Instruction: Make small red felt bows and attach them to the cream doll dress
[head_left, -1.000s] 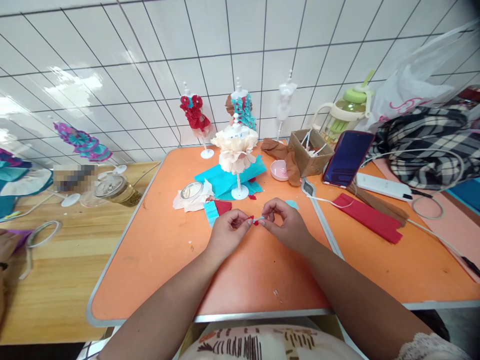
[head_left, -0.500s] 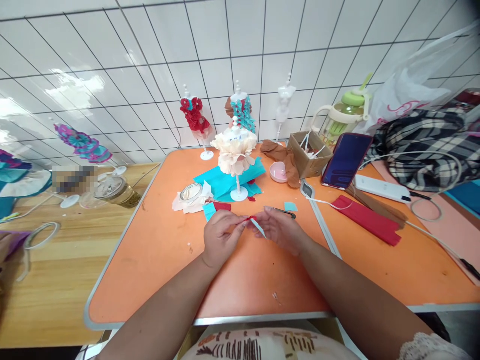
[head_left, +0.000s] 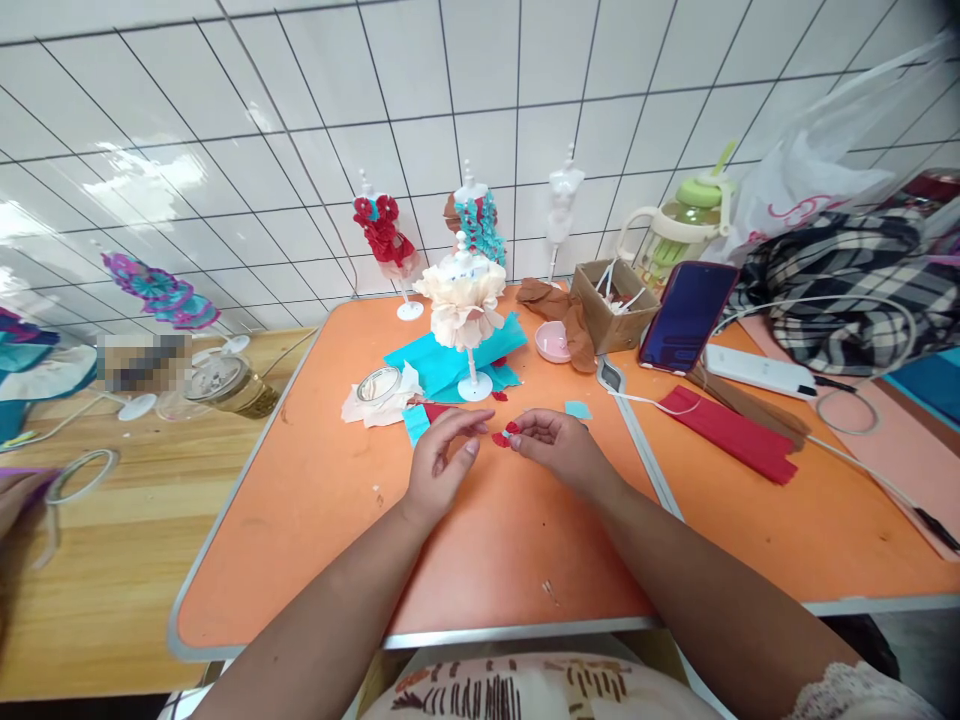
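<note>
Between the fingertips of my right hand point(head_left: 559, 445) is a small red paper bow point(head_left: 501, 438) with a light blue band round its middle. My left hand point(head_left: 446, 455) is just left of the bow, thumb and fingers apart, holding nothing. Beyond my hands stands a small white dress form point(head_left: 463, 300) wrapped in ruffled cream paper. Blue paper point(head_left: 412, 362) lies under its base. A roll of tape point(head_left: 379, 384) rests on crumpled cream paper to the left, and a small light blue piece point(head_left: 578, 410) lies behind my right hand.
At the back stand a red-dressed form point(head_left: 384, 232), a blue-dressed form point(head_left: 484, 225) and a bare white form point(head_left: 561, 200). To the right are a cardboard box point(head_left: 611, 315), a phone point(head_left: 688, 315), red paper point(head_left: 731, 435) and a bottle point(head_left: 686, 225). A jar point(head_left: 232, 385) stands left.
My left hand has let go of the red paper and opened. My right hand now pinches it, and it shows as a bow; the loose light blue strip end no longer hangs out.
</note>
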